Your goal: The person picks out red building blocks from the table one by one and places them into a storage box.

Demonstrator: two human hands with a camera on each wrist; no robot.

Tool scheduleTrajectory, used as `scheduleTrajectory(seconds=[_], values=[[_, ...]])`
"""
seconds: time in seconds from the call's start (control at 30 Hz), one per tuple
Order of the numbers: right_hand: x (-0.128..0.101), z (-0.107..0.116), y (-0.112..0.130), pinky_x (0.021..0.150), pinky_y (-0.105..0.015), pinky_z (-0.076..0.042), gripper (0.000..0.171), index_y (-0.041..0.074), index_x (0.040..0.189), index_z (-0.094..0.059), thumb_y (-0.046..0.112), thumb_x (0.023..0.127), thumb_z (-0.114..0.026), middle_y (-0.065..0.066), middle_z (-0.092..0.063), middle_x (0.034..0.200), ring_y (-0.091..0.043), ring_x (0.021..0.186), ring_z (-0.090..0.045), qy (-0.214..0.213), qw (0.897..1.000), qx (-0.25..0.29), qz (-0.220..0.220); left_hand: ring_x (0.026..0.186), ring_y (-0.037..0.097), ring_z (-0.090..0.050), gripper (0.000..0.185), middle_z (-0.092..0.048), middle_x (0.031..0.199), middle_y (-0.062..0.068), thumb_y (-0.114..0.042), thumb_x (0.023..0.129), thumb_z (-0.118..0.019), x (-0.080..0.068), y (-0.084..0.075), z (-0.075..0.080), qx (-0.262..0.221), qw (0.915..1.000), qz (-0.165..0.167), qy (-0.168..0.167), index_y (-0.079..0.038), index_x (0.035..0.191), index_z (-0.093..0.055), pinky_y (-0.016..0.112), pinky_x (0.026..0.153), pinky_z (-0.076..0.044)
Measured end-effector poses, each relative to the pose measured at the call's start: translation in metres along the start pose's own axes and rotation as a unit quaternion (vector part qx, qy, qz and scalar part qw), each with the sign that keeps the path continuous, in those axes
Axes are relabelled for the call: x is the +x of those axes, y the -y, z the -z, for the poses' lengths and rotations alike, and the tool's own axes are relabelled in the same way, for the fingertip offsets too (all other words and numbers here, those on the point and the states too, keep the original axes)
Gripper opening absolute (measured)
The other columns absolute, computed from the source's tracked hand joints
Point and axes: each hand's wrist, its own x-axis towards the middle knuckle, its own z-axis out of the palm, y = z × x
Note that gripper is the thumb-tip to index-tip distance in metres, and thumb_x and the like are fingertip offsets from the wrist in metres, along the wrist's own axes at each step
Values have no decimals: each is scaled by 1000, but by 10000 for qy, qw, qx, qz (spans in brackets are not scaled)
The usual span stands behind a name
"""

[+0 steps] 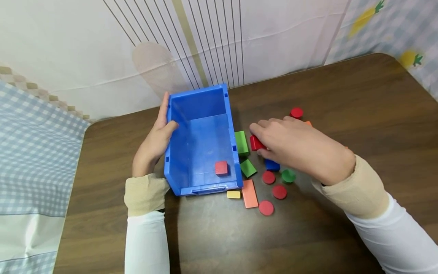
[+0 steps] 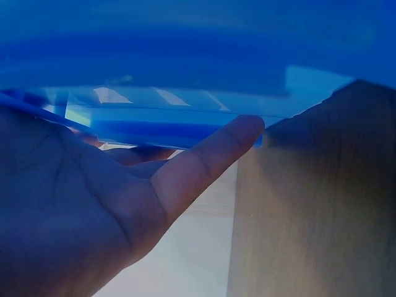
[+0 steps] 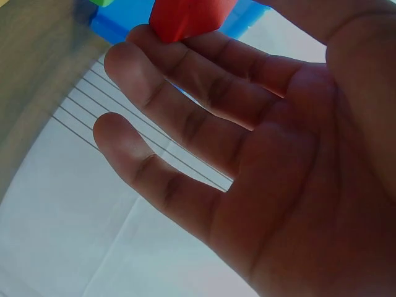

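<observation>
A blue plastic bin [image 1: 208, 140] stands tilted toward the viewer, with one red cube [image 1: 221, 168] inside it near its front right. My left hand [image 1: 155, 139] grips the bin's left wall, thumb over the rim and the other fingers along the outside. In the left wrist view the thumb lies against the blue plastic [image 2: 179, 62]. Just right of the bin, my right hand [image 1: 291, 140] holds a red block [image 1: 256, 143] between thumb and fingers. The right wrist view shows this red block [image 3: 189, 15] at the fingertips, with the little finger spread apart.
Beside the bin lie green blocks [image 1: 242, 143], an orange flat block [image 1: 250, 194] and a small yellow block [image 1: 234, 195]. Several red discs [image 1: 266, 207], a green disc [image 1: 288, 176] and a blue block [image 1: 272, 165] lie around the right hand. A red cylinder [image 1: 296, 113] stands behind it.
</observation>
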Motion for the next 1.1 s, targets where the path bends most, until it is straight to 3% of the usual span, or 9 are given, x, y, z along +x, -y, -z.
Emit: scheduleTrajectory(seconds=[0.1,0.33,0.5,0.8,1.1], values=[[-2,2,0,67,-40,-53,28,7,100,-60,20,89,-83,-3,-57,79,-21,75,-60,-67,10000,-36,34,163,18,1,88,10,176,-10,-5,99,-35,1,-1,-2,-61,10000,-36,3,-32,169,11,51,130,-10],[-4,4,0,61,-36,-49,33,9,96,-58,22,87,-86,-2,-55,77,-20,71,-58,-105,9999,-31,43,163,20,1,87,10,176,-9,-6,100,-35,5,0,-3,28,10000,-22,61,-33,169,11,54,129,-12],[-3,3,1,65,-39,-51,32,8,99,-59,21,88,-85,-2,-56,79,-21,75,-59,-221,9996,-41,171,163,21,1,87,9,177,-10,-6,100,-35,4,0,-1,77,10000,-34,20,-33,169,10,56,128,-12],[-5,0,6,65,-38,-47,19,9,94,-57,13,90,-75,1,-50,75,-19,71,-53,-619,9970,-75,466,163,19,0,88,10,176,-11,-5,99,-35,-3,4,2,-34,10000,29,-12,-34,169,11,54,129,-11],[-7,1,5,66,-39,-46,26,9,94,-56,14,88,-81,1,-49,74,-19,71,-52,-711,9965,-15,437,162,16,0,88,9,176,-11,-7,100,-36,1,1,1,40,10000,-20,14,-34,169,10,49,130,-10]])
